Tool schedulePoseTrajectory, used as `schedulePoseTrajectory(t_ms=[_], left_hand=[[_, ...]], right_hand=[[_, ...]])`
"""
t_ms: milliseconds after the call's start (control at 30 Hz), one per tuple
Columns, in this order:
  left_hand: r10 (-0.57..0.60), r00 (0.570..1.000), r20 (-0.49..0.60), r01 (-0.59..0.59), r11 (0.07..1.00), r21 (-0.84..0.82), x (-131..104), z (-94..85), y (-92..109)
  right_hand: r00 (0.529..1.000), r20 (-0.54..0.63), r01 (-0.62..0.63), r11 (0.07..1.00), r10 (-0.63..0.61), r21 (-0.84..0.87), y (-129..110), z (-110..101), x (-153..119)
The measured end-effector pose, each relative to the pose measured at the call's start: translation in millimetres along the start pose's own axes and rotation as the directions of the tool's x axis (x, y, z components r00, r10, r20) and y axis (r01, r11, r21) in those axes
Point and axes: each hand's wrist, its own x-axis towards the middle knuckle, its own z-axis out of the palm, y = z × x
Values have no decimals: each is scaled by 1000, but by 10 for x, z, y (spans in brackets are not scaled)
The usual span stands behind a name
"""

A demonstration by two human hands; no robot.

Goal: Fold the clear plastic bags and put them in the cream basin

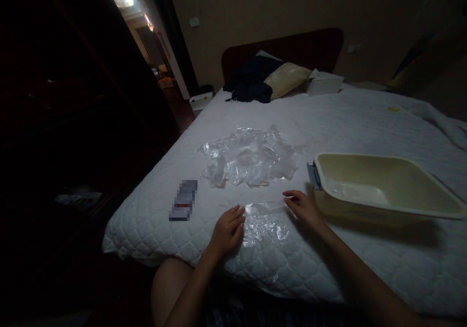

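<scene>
White bed (357, 127), mid to lower right; cream tub (365, 171) on it, far right; pile of clear plastic (248, 156), ctr; clear bag (266, 222) flat, lower ctr. I see L hand (228, 227) at bag's left edge, fingers bent, nearly together; R hand (304, 210) by its top-right corner, fingers slightly parted. Can't tell if either grips.

The white bed cover (146, 225) is matt quilted cloth, puckered. Near its front edge, a clear plastic piece (266, 227) looks glossy and crinkled — as does the plastic heap (248, 157) farther in. The cream tub (383, 171) looks like smooth plastic; the far-edge headboard (292, 42), dark wood.
</scene>
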Motion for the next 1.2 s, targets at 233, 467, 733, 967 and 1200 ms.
schedulePoseTrajectory(t_ms=[233,467,733,967,1200], left_hand=[[-11,1000,-17,10,1000,-23,1,-1,2],[-63,998,-26,62,997,-54,-5,-12,15],[-476,863,-172,449,877,-172,155,40,24],[-605,784,139,584,642,-497,336,111,-212],[-613,732,297,606,385,-696,454,106,-274]], right_hand=[[996,78,45,985,-32,-167,217,46,64],[984,118,152,969,-130,-197,267,33,-49],[979,109,194,956,-173,-220,192,47,-112],[979,84,200,963,-187,-182,155,39,-49],[985,32,171,977,-168,-127,126,88,119]])
